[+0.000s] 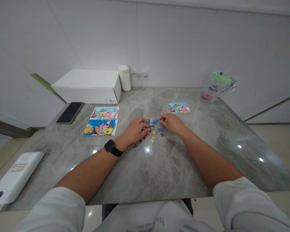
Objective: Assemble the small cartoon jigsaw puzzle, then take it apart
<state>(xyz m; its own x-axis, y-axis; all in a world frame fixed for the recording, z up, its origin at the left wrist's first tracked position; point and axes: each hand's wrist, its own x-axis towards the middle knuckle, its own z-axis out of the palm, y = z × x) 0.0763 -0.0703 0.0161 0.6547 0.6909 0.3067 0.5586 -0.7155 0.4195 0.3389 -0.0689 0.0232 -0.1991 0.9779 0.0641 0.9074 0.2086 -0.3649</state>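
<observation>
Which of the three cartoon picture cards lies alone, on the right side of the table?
The small card beyond the right hand; the other two lie together at left.

The puzzle pieces [151, 130] are too small to tell their shapes or prints, and the left hand [135, 130] covers those at nine o'clock of the heap. Whether the right hand [172, 123] pinches a piece cannot be told; its fingertips hide that. The white device [13, 177] at eight o'clock on the worktop [159, 167] runs off the frame's left edge. The bag [217, 85] at two o'clock is blurred.
</observation>
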